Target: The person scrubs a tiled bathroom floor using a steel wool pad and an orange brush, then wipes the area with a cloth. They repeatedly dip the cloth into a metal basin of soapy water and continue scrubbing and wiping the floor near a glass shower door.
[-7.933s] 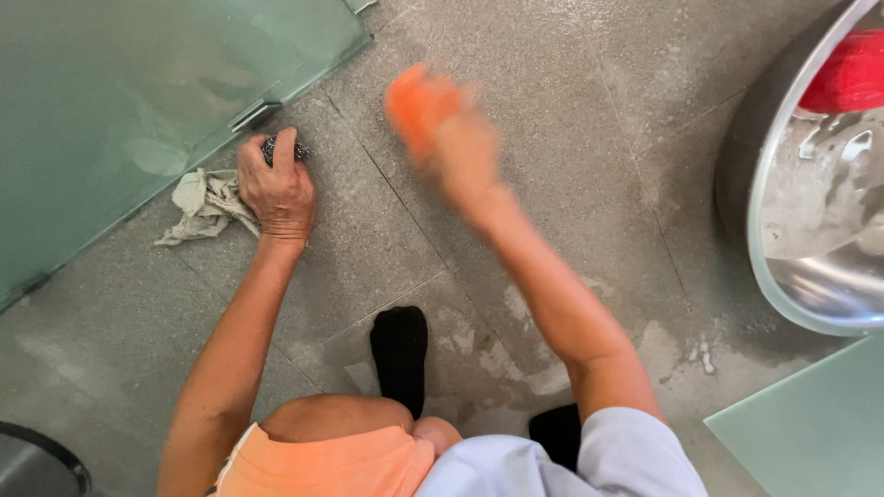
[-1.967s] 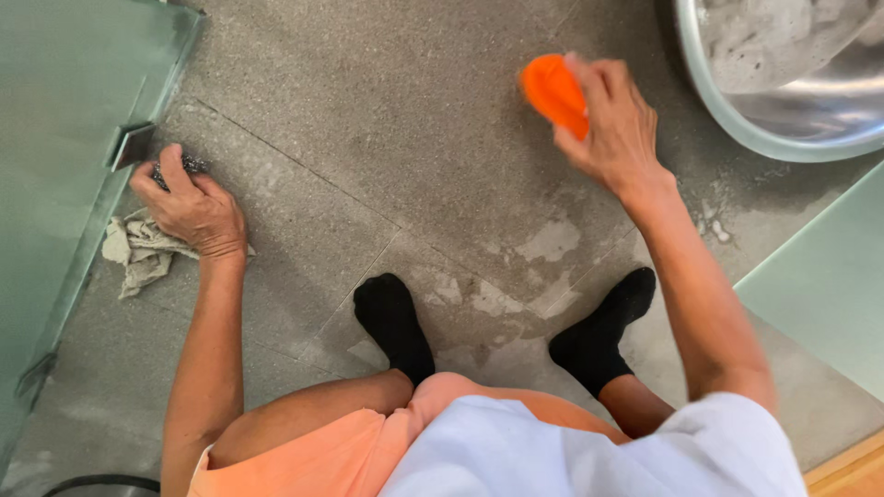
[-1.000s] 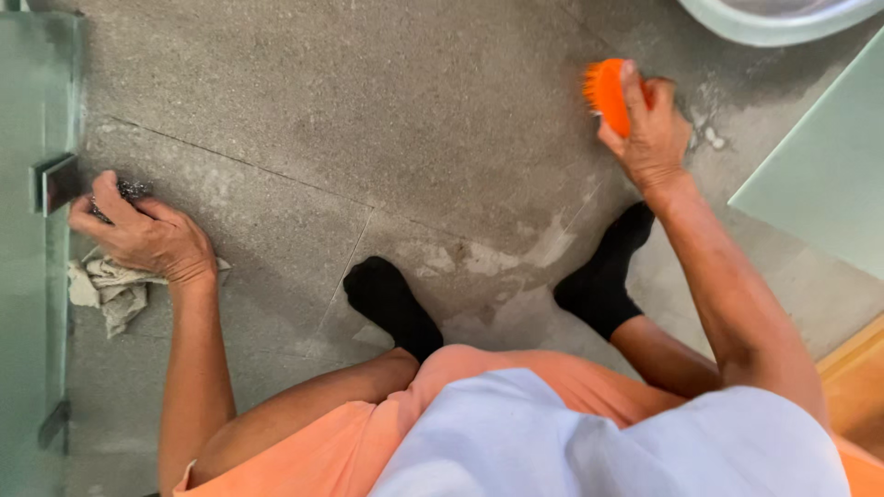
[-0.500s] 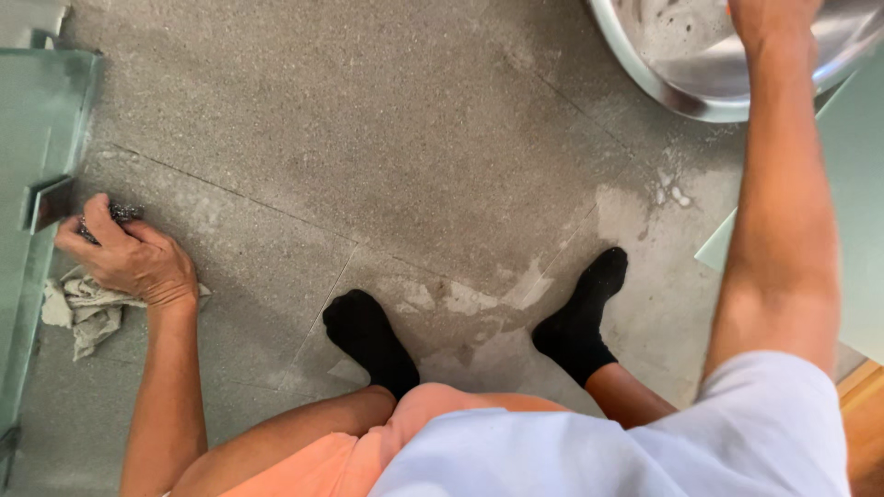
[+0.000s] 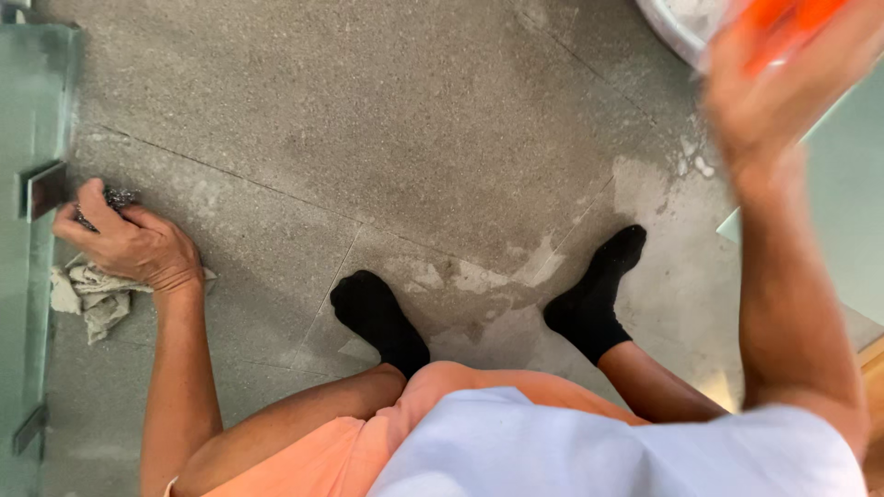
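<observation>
1. Left hand [image 5: 129, 244], at nine o'clock, grips a small dark scourer [image 5: 115, 197] on the grey floor [image 5: 414, 138], resting on a crumpled rag [image 5: 92, 299]
2. Right hand [image 5: 783, 83], at one o'clock and blurred, clutches an orange brush [image 5: 783, 23] by the metal basin [image 5: 677, 23]
</observation>
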